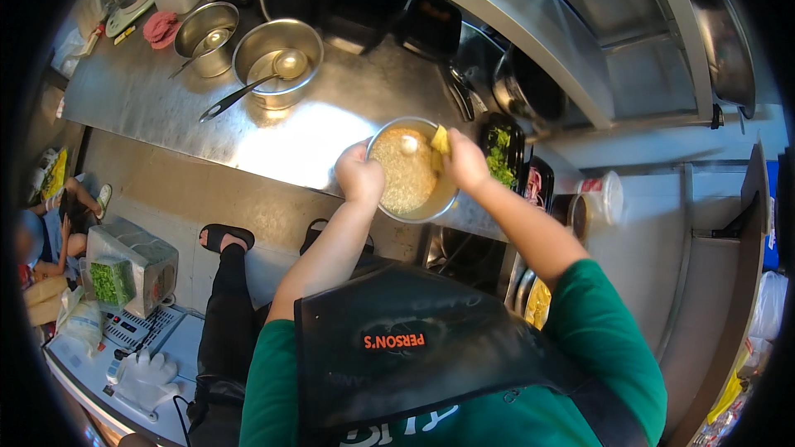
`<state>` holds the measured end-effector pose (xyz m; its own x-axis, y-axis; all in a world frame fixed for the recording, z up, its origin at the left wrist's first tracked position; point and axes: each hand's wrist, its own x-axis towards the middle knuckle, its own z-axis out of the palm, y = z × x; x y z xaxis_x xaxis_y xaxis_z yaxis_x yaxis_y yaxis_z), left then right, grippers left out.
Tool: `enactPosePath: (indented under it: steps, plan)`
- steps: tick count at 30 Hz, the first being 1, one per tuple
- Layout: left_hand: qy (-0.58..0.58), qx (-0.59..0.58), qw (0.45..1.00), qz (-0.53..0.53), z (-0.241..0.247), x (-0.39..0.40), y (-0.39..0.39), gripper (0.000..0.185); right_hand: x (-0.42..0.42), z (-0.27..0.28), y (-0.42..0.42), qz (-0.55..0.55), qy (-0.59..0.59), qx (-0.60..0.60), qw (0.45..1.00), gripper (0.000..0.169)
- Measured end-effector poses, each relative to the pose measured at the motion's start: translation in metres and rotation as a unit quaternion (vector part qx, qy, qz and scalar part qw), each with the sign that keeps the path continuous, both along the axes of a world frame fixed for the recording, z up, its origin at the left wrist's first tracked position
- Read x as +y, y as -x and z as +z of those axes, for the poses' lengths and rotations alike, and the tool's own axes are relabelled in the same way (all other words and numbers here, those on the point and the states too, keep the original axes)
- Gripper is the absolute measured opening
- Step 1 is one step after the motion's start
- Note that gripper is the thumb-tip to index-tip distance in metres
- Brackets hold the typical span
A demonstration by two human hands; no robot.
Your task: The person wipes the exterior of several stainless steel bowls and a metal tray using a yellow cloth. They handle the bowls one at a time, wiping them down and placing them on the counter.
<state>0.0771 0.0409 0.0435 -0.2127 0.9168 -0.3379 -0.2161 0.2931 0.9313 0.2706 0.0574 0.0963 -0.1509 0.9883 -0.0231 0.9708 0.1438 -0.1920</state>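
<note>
Between my two hands is a round metal pot [407, 171] with a grainy, golden-brown liquid inside. My left hand [362, 175] grips its rim on the left, the thumb over the edge. On the right rim, my right hand [463, 158] holds the pot with a yellow cloth [441, 139] between the fingers and the metal. The pot is above the front edge of the steel counter [155, 112]; whether it touches the counter cannot be told. Farther back stand a larger metal pot [278, 98] with a black-handled ladle [233, 100] and a smaller metal pot [214, 65] with another ladle.
Right of my right hand are black trays of green leaves [500, 161] and sliced reddish food [534, 185]. Tongs [461, 96] and a metal bowl [512, 84] lie behind. A pink cloth [161, 29] sits back left. A shelf frame overhangs the right. Another person [62, 230] is at far left.
</note>
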Motion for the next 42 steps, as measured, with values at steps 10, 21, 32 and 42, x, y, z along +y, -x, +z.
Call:
enactPosePath:
  steps: [10,21,32,42]
  plan:
    - [-0.027,0.073,0.997,-0.024,0.000,-0.007,0.000,0.032,-0.002,0.002,-0.007,0.037,-0.006,-0.039,0.999,0.019]
    - [-0.043,0.078,0.996,-0.025,-0.002,-0.011,-0.004,0.032,-0.009,0.003,-0.006,-0.001,0.026,-0.055,0.998,0.024]
    - [-0.060,0.113,0.991,-0.031,-0.004,-0.015,-0.003,0.030,-0.015,0.006,-0.015,0.045,0.047,-0.031,0.997,0.029]
    - [-0.072,0.151,0.985,-0.036,-0.002,-0.015,0.003,0.027,-0.008,0.023,-0.017,0.090,0.126,-0.018,0.988,0.027]
